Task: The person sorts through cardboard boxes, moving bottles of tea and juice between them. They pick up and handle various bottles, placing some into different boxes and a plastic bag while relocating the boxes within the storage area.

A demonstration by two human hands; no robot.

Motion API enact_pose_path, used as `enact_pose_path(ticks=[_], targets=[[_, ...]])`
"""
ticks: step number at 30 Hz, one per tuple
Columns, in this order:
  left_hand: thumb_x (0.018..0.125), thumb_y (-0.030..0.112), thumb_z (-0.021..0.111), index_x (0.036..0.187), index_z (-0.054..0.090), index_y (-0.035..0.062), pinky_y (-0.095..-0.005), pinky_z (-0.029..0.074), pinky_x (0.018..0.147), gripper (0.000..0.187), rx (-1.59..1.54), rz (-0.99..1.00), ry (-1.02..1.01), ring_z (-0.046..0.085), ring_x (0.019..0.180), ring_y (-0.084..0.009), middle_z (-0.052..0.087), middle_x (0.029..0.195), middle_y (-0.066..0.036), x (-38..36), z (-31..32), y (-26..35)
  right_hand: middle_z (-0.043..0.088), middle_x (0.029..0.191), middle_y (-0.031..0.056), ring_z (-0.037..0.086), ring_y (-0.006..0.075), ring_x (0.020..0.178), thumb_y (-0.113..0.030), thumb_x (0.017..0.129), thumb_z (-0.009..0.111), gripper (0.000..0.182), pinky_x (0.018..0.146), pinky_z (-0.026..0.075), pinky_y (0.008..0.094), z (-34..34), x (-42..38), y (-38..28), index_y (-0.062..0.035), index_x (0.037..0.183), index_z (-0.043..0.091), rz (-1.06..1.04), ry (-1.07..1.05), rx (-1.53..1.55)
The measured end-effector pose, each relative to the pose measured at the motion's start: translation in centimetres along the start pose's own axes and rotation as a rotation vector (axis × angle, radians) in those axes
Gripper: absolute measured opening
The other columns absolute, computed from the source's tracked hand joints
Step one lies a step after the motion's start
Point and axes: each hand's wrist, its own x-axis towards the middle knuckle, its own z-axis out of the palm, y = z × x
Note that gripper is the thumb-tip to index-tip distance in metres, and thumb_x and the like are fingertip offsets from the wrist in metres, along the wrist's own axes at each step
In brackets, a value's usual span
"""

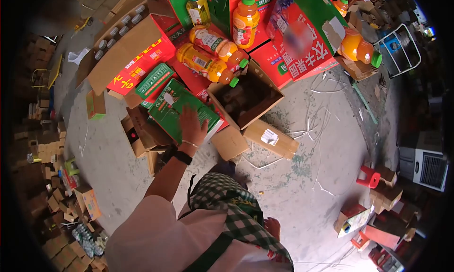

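My left hand (190, 126) lies on the green carton (176, 112), its fingers stretched out over the top. A black watch band (183, 157) and a bracelet are on that wrist. Behind this carton is another green carton (156, 83). Two orange juice bottles, one with a barcode (201, 61) and one behind it (215, 44), lie on red cartons. Beside them stands an open brown box (267, 101) with a dark inside. My right hand (272, 227) hangs low beside the checked apron (222, 191), partly covered by it, with its fingers not clearly visible.
An upright orange juice bottle (245, 23) and a yellow bottle (198, 9) stand at the back. A carton of capped bottles (132, 47) sits left. Flattened cardboard (270, 138) and loose white straps (309, 125) lie on the floor. A red stool (368, 177) is at right.
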Motion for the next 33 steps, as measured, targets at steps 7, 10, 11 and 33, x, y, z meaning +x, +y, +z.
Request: enact_pose_path(ticks=[7,10,11,33], targets=[[0.070,0.027,0.061,0.081,0.060,0.0059,-0.0386,0.041,0.074,0.024,0.109,0.350,-0.349,0.059,0.070,-0.0262,0.062,0.074,-0.011,4.4,-0.8,12.7,0.062,0.087,0.0106,0.061,0.0175,0.077,-0.018,0.083,0.054,0.024,0.063,0.049,0.0270,5.3,2.1,-10.2,-0.0007,0.099,0.055,-0.274,-0.093,-0.432],[0.069,0.022,0.056,0.069,0.061,0.0078,-0.0360,0.042,0.061,0.015,0.095,0.431,-0.442,0.059,0.060,-0.0283,0.057,0.056,-0.010,1.9,4.2,12.8,0.062,0.086,0.0110,0.060,0.0156,0.080,-0.016,0.085,0.052,0.020,0.069,0.046,0.0257,14.1,0.3,-19.6,0.0010,0.094,0.057,-0.825,-0.124,-0.779],[0.066,0.019,0.057,0.064,0.061,0.0086,-0.0363,0.042,0.060,0.011,0.075,0.392,-0.358,0.059,0.058,-0.0266,0.057,0.055,-0.010,0.6,5.3,13.3,0.062,0.086,0.0109,0.060,0.0157,0.081,-0.010,0.085,0.051,0.015,0.071,0.046,0.0265,17.2,-0.5,-22.6,0.0013,0.093,0.057,-0.938,-0.167,-0.775],[0.061,0.016,0.054,0.053,0.058,0.0134,-0.0331,0.037,0.066,0.009,0.046,0.347,-0.477,0.054,0.054,-0.0197,0.055,0.053,-0.005,-4.9,1.3,17.7,0.054,0.104,0.0230,0.055,0.0308,0.093,-0.021,0.084,0.041,0.025,0.084,0.041,0.0436,40.5,12.4,-28.0,-0.0084,0.093,0.060,-0.874,-0.939,-2.173]])
